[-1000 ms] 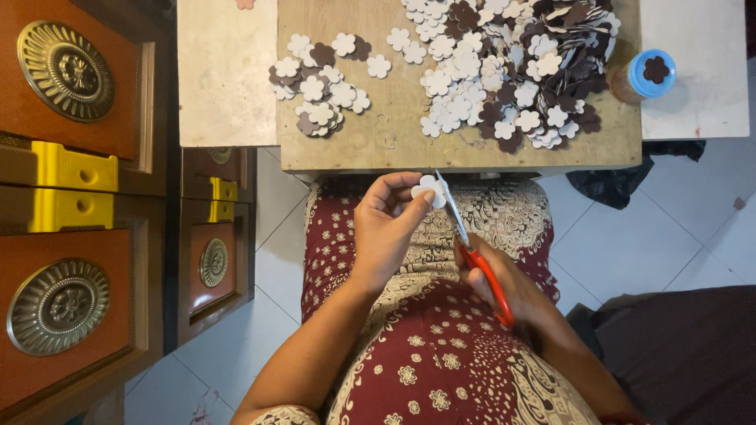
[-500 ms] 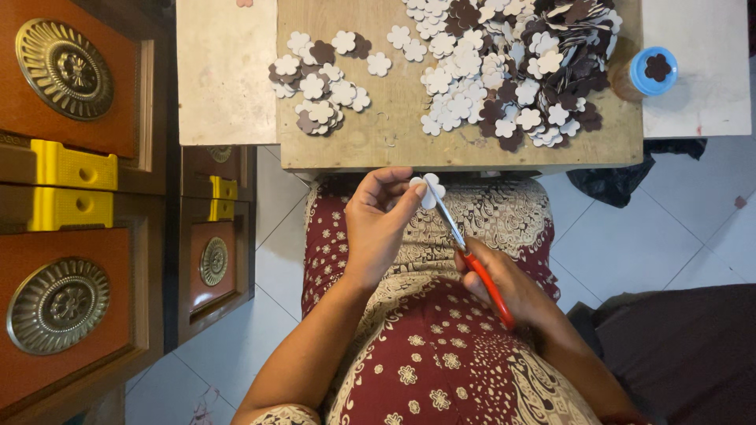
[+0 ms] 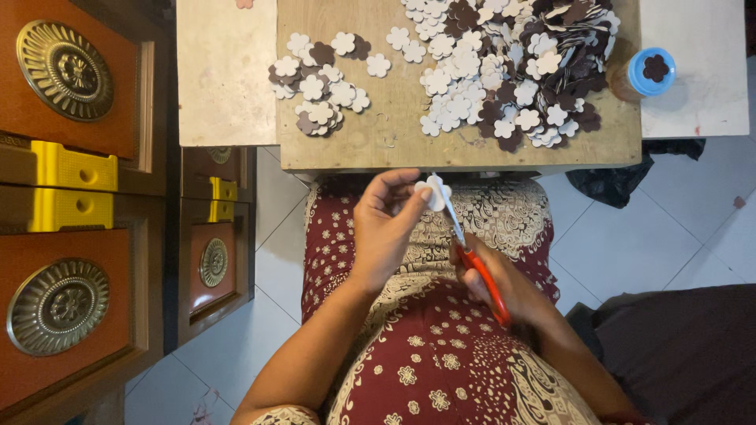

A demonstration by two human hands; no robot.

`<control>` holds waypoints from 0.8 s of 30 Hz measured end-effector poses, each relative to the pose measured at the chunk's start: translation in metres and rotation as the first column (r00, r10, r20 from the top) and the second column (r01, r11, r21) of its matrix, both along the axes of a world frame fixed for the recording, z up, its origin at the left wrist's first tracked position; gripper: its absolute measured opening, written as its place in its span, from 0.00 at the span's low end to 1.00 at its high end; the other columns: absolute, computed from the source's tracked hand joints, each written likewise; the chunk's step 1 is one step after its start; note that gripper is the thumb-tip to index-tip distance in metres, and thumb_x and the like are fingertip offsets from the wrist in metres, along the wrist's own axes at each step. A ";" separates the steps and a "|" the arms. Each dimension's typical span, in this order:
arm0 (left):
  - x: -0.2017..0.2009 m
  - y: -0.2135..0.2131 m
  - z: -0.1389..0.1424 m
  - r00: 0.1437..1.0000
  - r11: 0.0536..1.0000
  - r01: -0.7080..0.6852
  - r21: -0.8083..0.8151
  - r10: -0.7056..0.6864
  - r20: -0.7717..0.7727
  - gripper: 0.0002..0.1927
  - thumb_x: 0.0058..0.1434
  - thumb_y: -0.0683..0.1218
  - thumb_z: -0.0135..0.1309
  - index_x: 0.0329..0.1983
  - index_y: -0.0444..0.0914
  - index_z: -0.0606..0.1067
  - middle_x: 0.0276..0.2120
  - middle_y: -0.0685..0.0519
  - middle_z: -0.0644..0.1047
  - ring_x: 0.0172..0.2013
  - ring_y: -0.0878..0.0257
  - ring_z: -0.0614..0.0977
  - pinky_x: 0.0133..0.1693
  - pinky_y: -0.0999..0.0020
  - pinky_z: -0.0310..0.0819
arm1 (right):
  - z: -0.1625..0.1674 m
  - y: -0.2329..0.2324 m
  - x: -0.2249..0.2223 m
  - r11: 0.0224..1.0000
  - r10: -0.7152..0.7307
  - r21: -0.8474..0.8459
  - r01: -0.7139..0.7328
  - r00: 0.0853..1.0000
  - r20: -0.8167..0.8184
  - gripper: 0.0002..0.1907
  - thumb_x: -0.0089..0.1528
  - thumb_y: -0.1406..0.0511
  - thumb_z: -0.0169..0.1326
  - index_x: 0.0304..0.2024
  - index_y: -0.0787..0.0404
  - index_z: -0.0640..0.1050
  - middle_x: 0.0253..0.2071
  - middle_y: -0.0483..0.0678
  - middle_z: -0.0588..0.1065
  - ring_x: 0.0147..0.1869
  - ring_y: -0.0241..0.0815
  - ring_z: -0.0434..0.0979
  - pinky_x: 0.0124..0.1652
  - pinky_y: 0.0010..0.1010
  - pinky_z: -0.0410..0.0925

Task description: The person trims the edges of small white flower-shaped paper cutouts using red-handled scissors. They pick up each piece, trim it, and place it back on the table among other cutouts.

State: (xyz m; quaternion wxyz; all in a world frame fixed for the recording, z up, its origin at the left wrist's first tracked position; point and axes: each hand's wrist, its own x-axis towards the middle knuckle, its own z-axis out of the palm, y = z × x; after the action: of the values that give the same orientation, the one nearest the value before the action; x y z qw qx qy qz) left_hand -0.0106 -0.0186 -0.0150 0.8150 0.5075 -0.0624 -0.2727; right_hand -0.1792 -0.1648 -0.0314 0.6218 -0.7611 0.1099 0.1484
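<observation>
My left hand (image 3: 386, 228) pinches a small white flower-shaped cutout (image 3: 435, 192) above my lap. My right hand (image 3: 504, 285) grips red-handled scissors (image 3: 472, 256), whose blades reach up into the cutout. Both hands hover just below the front edge of a wooden board (image 3: 394, 130). On the board lie a small pile of white and brown flower cutouts (image 3: 319, 86) at the left and a large pile (image 3: 512, 67) at the right.
A jar with a blue lid (image 3: 647, 72) stands at the board's right end. Pale table surfaces (image 3: 224, 75) flank the board. Orange wooden panels with brass medallions (image 3: 67, 71) and yellow blocks (image 3: 71, 169) stand at the left. Dark cloth (image 3: 685, 354) lies on the tiled floor.
My left hand has turned the white cutout slightly against the scissor blades. Both hands stay in about the same place above my lap.
</observation>
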 end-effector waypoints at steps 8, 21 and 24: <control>-0.022 -0.008 0.013 0.990 0.992 0.119 -0.036 -0.121 -0.072 0.13 0.66 0.38 0.58 0.53 0.33 0.74 0.43 0.52 0.80 0.42 0.70 0.81 0.45 0.75 0.77 | 0.012 0.013 0.003 0.938 -0.193 0.298 0.179 0.981 0.016 0.52 0.55 0.26 0.41 0.56 0.64 0.66 0.35 0.42 0.65 0.33 0.34 0.61 0.32 0.29 0.61; -0.022 -0.007 0.019 0.998 0.994 0.065 0.089 -0.063 -0.019 0.08 0.66 0.39 0.60 0.46 0.31 0.75 0.39 0.52 0.80 0.38 0.71 0.80 0.40 0.77 0.75 | 0.009 0.003 -0.002 0.984 -0.102 0.156 0.085 0.990 0.101 0.56 0.57 0.25 0.40 0.64 0.65 0.61 0.47 0.44 0.67 0.47 0.37 0.69 0.45 0.32 0.69; -0.020 -0.003 0.022 0.994 0.982 0.102 0.160 -0.108 0.030 0.08 0.66 0.41 0.59 0.46 0.32 0.76 0.37 0.54 0.81 0.37 0.73 0.80 0.39 0.79 0.77 | 0.007 -0.002 -0.001 0.999 -0.032 0.041 0.030 0.999 0.033 0.57 0.55 0.24 0.35 0.64 0.62 0.64 0.37 0.45 0.68 0.38 0.38 0.67 0.37 0.33 0.68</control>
State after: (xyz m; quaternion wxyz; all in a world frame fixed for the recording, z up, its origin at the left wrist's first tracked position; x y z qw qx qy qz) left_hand -0.0306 -0.0216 0.0074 0.7552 0.5718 -0.0827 -0.3096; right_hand -0.1798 -0.1666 -0.0244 0.6412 -0.7488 0.1081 0.1282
